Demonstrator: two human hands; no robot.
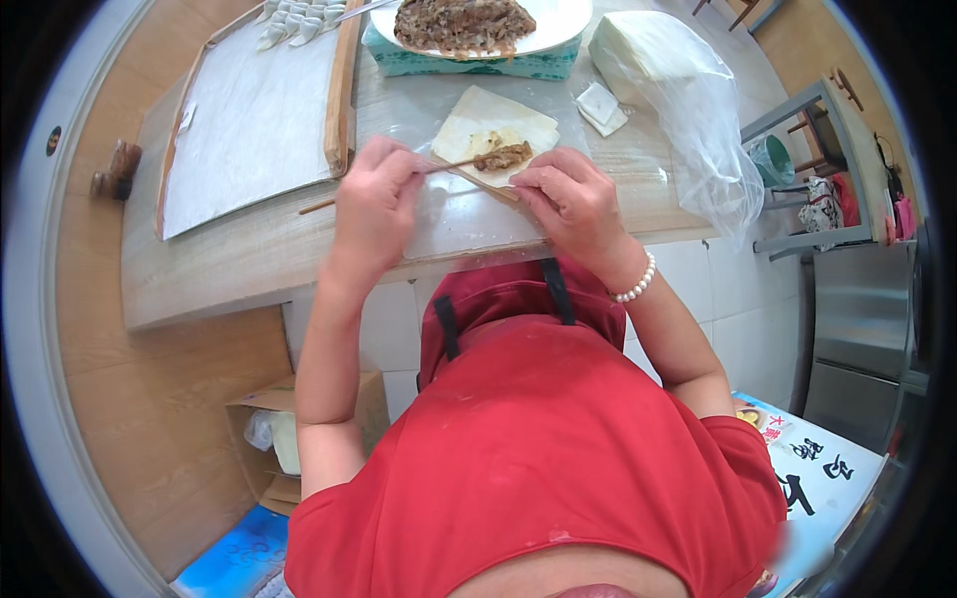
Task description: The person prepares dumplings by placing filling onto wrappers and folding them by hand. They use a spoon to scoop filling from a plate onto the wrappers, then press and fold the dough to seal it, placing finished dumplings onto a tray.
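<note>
In my left hand [377, 202] is a thin wooden stick [318, 206], which passes through my fingers. Its right end meets a lump of brown minced filling [504, 155] resting on a pale dough wrapper [497, 112]. Several wrappers seem to overlap there, on a translucent sheet [463, 224] near the table's front edge. The fingertips of my right hand [572, 194] pinch the wrapper's near edge, just below the filling. My left fingertips are also close to that edge; whether they grip it is hidden.
Folded dumplings [303, 22] lie on a wood-framed tray [254, 127] at left. Behind the wrapper, a white plate [564, 19] of filling sits on a teal box [471, 67]. At right are small dough scraps [600, 108] and a plastic bag [695, 112] around a wrapper stack [635, 48].
</note>
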